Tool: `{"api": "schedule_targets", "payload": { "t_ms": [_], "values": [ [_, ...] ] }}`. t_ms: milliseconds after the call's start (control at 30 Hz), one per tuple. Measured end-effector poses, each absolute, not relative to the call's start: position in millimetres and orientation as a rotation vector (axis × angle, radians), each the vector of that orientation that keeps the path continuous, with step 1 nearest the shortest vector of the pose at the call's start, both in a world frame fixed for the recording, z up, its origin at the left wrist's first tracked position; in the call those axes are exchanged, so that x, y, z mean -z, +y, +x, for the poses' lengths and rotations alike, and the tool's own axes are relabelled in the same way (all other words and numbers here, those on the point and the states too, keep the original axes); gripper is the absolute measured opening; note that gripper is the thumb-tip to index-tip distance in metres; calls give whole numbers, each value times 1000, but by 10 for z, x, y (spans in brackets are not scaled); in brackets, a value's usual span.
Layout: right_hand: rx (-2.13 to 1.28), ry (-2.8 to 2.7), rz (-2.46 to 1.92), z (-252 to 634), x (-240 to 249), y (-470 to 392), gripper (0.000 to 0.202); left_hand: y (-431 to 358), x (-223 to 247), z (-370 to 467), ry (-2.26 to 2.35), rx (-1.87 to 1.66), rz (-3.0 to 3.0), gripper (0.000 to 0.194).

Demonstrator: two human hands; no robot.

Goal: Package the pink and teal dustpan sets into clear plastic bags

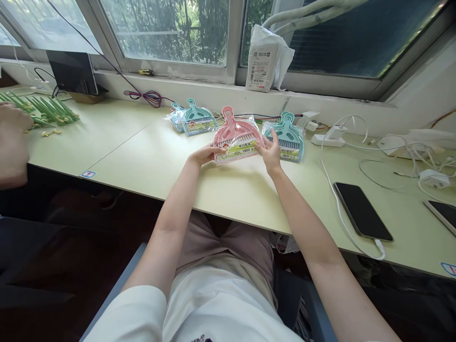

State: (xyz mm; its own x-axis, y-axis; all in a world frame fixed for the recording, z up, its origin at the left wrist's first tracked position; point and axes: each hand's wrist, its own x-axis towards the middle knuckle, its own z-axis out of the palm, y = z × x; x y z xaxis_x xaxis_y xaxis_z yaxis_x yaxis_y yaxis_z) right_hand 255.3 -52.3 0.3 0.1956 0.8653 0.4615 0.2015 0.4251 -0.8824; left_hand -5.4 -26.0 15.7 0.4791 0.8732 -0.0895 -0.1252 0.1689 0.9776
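Between my hands is a pink dustpan and brush set [237, 133] in clear plastic wrap with a yellow-green label, its handle pointing toward the window. My left hand [206, 155] grips its lower left corner, fingers closed on the wrap. On the other side, my right hand [270, 151] pinches the lower right corner, with a finger raised. Just right of that hand lies a teal dustpan set [288, 135], wrapped the same way and partly hidden by my fingers. More teal dustpan sets [199, 118] lie to the left, overlapping.
A phone [363, 211] on a white cable lies at right, near power strips [327, 138] and tangled wires. At far left, another person's hand [14, 118] is beside green stalks [53, 110]. A tablet [73, 71] and a white-wrapped box [263, 64] stand near the window.
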Motion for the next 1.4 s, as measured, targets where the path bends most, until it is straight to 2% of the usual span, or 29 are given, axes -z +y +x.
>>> {"api": "schedule_targets", "payload": {
  "t_ms": [167, 400, 733, 1000, 1133, 1400],
  "values": [
    [-1081, -1145, -1080, 2589, -26, -531, 39, -255, -137, -36, 755, -815, 1164, 50],
    [-1006, -1042, -1092, 2572, -81, -550, 29, -263, -202, 31, 804, -853, 1189, 39],
    [-845, -888, -1040, 2571, -25, -508, 39, -403, -306, 167, 708, -1038, 1439, 81],
    [-832, -878, -1066, 2492, 26, -510, 33, -352, -244, 282, 816, -1171, 1339, 55],
    [-869, -854, -1021, 2452, 30, -508, 24, -253, -164, 384, 905, -1264, 1243, 47],
    [-877, -834, -1021, 2431, 20, -537, 19, -221, -28, 548, 1002, -1512, 1231, 35]
  ]
}}
